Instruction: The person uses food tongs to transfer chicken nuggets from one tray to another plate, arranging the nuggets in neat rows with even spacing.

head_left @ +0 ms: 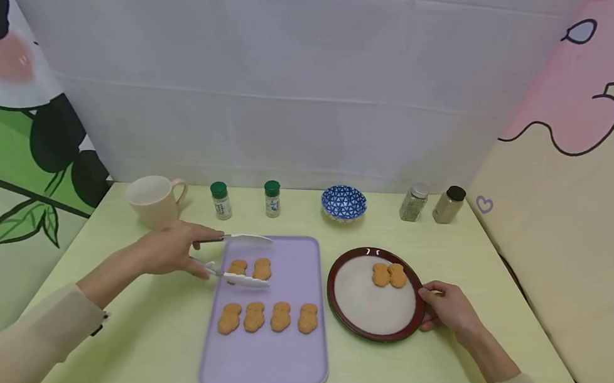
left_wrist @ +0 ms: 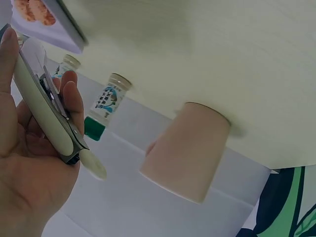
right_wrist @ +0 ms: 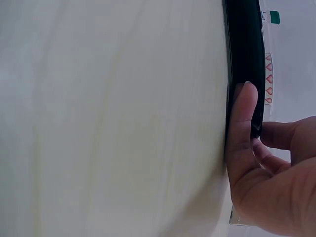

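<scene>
In the head view my left hand (head_left: 175, 248) holds a pair of tongs (head_left: 245, 280) over the far left of a lilac tray (head_left: 264, 363). The tongs' arms are spread apart, and the nearer one overlaps two golden-brown nugget-like pieces (head_left: 262, 268). Closer to me on the tray lies a row of several more pieces (head_left: 280, 317). The left wrist view shows thumb and fingers around the pale tong handle (left_wrist: 42, 106). My right hand (head_left: 449, 309) grips the right rim of a brown-edged plate (head_left: 335, 305). Two pieces (head_left: 381, 274) lie together on its far side.
Behind the tray stand a pale mug (head_left: 153, 202) and two green-capped shakers (head_left: 221, 201). A blue patterned bowl (head_left: 343, 203) sits at the back middle. To its right are two spice jars (head_left: 414, 202), near the white backdrop (head_left: 320, 79).
</scene>
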The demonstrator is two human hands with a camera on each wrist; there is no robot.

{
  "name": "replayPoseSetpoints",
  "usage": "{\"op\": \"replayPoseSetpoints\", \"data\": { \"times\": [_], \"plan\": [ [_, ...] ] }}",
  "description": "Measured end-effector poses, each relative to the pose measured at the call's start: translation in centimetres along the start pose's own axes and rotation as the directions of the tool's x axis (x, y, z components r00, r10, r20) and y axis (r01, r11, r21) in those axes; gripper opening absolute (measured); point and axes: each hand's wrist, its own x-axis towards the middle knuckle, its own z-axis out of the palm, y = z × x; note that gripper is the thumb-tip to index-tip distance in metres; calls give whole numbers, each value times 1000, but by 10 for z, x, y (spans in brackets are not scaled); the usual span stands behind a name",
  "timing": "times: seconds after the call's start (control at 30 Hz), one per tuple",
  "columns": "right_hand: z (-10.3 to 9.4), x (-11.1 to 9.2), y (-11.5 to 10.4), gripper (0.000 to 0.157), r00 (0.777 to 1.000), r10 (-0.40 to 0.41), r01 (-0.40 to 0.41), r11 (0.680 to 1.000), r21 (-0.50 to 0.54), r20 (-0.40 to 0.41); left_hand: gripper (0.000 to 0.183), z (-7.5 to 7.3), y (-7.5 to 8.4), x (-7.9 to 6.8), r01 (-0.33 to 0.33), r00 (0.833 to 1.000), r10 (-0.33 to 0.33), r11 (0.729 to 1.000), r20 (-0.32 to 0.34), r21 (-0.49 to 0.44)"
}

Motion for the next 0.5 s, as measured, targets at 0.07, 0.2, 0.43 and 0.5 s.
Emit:
{"op": "replayPoseSetpoints", "data": {
  "times": [0.07,0.2,0.43,0.5],
  "plan": [
    [0,0,0,27,1000,-2,2,1000,0,0,86,1,-3,-3,0,1000,0,1000,2,5],
    [0,1,1,27,1000,4,-4,1000,1,0,83,4,-9,-6,-4,1000,4,999,7,36],
    [1,1,1,26,1000,2,-2,1000,2,-4,74,9,-15,-8,8,1000,-8,999,-1,41],
    [1,1,0,26,1000,1,-1,1000,1,-6,71,11,-16,-8,12,1000,-12,999,-8,40]
  ]
}}
